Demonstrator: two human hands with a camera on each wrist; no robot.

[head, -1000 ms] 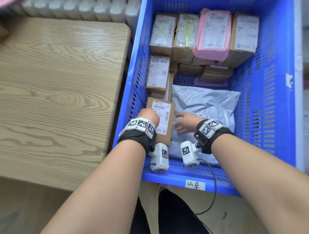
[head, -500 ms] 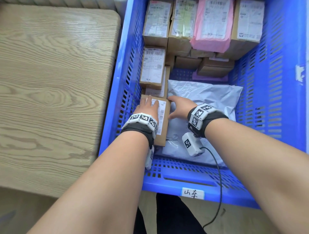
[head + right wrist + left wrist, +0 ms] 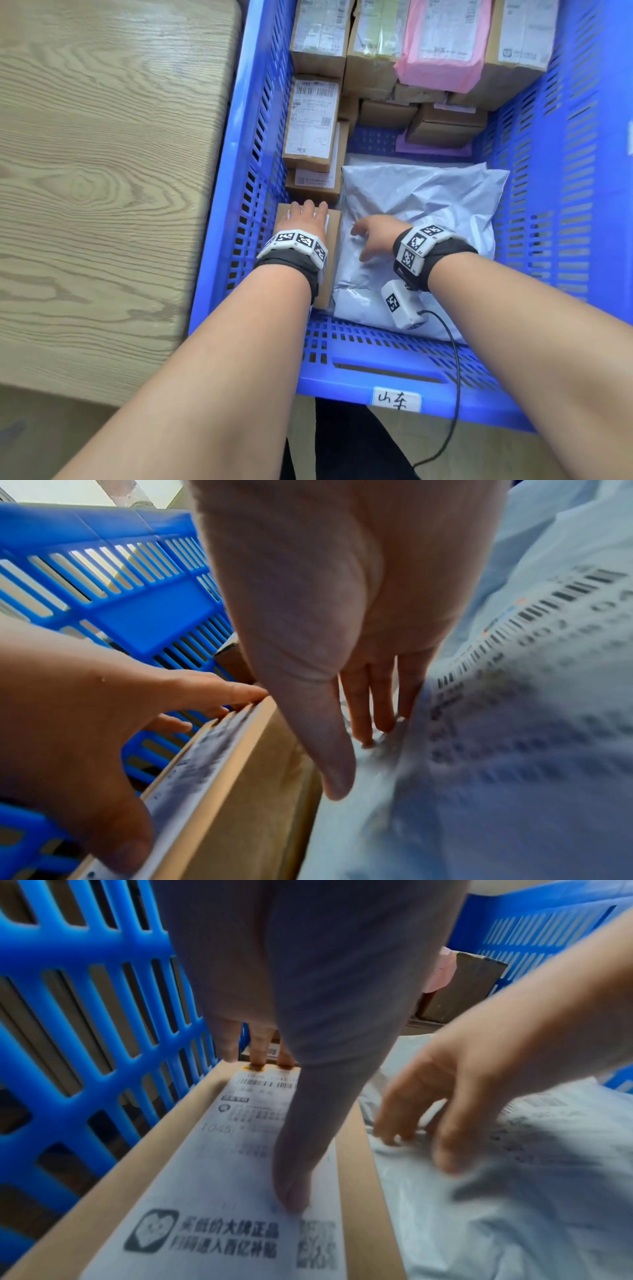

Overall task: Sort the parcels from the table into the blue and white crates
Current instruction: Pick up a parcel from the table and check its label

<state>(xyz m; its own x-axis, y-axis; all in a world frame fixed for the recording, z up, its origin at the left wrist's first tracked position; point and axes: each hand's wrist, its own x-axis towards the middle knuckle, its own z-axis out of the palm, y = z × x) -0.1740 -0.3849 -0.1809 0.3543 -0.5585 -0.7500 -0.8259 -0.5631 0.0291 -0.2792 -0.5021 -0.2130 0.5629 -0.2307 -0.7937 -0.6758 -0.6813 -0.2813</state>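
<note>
Two hands in the blue crate [image 3: 260, 85]: left hand [image 3: 303, 221] fingers flat on the cardboard box [image 3: 192, 1164], right hand [image 3: 376, 234] fingers loose on the grey mailer [image 3: 428, 195]

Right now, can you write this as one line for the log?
left hand: flat on brown box | right hand: fingers on grey bag | both inside blue crate

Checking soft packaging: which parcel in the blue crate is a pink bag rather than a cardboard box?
The pink parcel in the far row, between two brown boxes. It alone there is wrapped in pink plastic; the grey bag lies nearer, under the right hand.
</note>
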